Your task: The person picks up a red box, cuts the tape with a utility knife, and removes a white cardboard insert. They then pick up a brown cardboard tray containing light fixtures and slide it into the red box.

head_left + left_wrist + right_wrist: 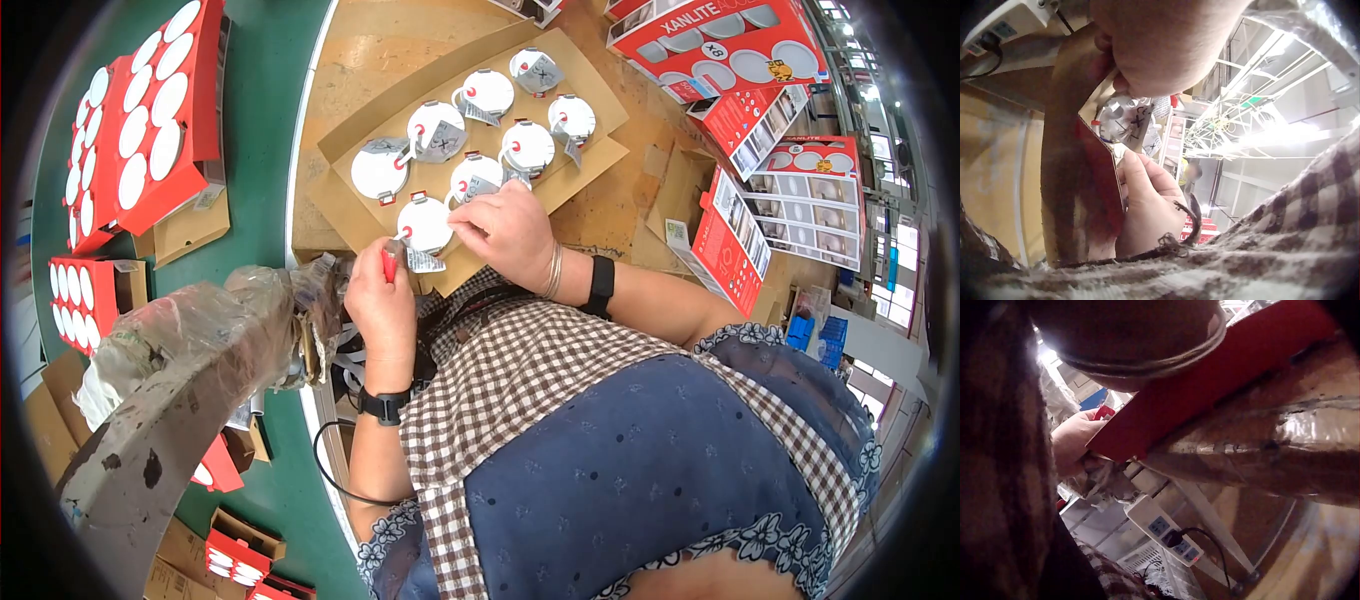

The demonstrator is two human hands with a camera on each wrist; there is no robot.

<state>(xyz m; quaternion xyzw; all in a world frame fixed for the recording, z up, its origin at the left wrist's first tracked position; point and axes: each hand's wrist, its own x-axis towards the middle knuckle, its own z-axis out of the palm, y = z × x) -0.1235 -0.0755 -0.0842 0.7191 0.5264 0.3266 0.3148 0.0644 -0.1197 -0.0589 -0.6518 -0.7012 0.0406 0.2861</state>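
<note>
In the head view, several round white lamps [380,175] with silvery labels and red-tipped white leads lie in an open cardboard box. My left hand [382,310] is at the box's near edge, its thumb and fingers pinching a small red piece [390,262] beside the nearest lamp [427,222]. The hand hides most of that piece; I cannot tell its kind. Curled over the same lamp's right side is my right hand [508,228], thumb and fingertips together at its rim. The left wrist view shows this right hand [1150,197] at the box edge.
Red lamp packs [165,110] stand on the green surface at left. More red boxes [720,45] crowd the right of the table. A plastic-wrapped metal arm [190,370] rises at lower left. In the right wrist view, a power strip [1163,530] hangs below the table.
</note>
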